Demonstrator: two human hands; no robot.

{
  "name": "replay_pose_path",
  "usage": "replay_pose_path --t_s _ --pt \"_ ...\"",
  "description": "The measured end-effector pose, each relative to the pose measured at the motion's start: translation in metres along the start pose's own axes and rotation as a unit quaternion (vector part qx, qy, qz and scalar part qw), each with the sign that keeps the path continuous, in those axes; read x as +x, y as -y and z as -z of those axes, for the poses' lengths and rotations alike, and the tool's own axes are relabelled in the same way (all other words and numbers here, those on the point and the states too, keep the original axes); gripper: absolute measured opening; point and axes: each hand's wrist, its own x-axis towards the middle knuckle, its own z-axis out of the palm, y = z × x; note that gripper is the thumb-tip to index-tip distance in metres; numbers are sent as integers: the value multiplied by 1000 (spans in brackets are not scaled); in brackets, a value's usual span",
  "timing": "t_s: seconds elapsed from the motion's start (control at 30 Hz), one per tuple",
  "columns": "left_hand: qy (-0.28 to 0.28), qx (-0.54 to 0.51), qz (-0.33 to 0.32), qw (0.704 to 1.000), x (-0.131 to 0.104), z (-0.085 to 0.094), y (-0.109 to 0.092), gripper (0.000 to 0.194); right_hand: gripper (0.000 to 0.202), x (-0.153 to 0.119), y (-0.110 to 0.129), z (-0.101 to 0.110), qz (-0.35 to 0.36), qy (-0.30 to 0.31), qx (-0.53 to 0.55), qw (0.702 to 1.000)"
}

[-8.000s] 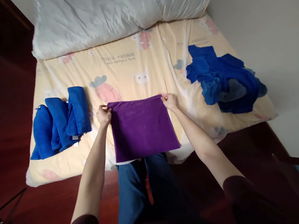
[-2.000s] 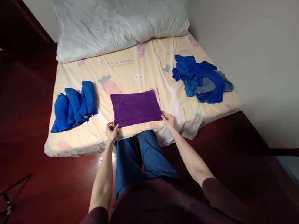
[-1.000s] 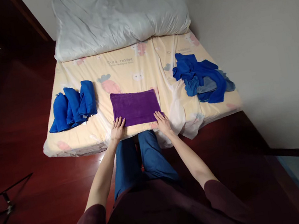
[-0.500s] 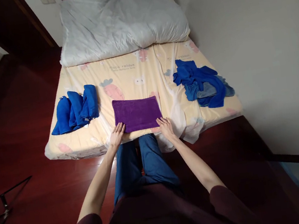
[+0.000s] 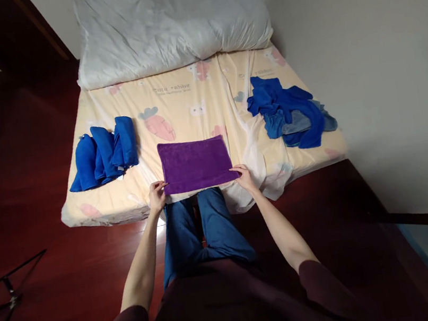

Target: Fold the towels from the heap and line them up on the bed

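Note:
A purple towel (image 5: 196, 160) lies as a flat rectangle near the front edge of the bed, its near edge turned up in a narrow strip. My left hand (image 5: 157, 194) pinches the near left corner of this towel between thumb and fingers. At the near right corner, my right hand (image 5: 244, 177) is closed on the same edge. Left of the towel are several rolled blue towels (image 5: 106, 152) standing side by side. To the right lies a loose heap of blue towels (image 5: 291, 111), some of them greyer.
The bed (image 5: 173, 102) has a pale yellow sheet with carrot and rabbit prints, under a thin clear cover. A grey-white bundled quilt (image 5: 169, 25) fills its far end. A white wall (image 5: 378, 77) runs along the right. Black stand legs (image 5: 11, 298) rest on the floor at left.
Both hands have gone from lying flat on the towel's near corners to pinching them, a little farther apart. The near edge now shows a turned-up strip. The view has tilted slightly down.

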Motion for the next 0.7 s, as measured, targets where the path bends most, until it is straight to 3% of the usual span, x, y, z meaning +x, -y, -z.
replay_pose_path --t_s 0.2,0.4,0.7 --pt "-33 -54 38 997 3 -1 -2 37 19 3 1 -3 -42 -31 8 999" --pt "-79 -67 79 992 4 -5 -8 39 54 8 1 -11 -70 -75 -15 995" --pt "-80 -54 115 989 6 -8 -10 33 53 11 0 -18 -94 -104 -25 990"
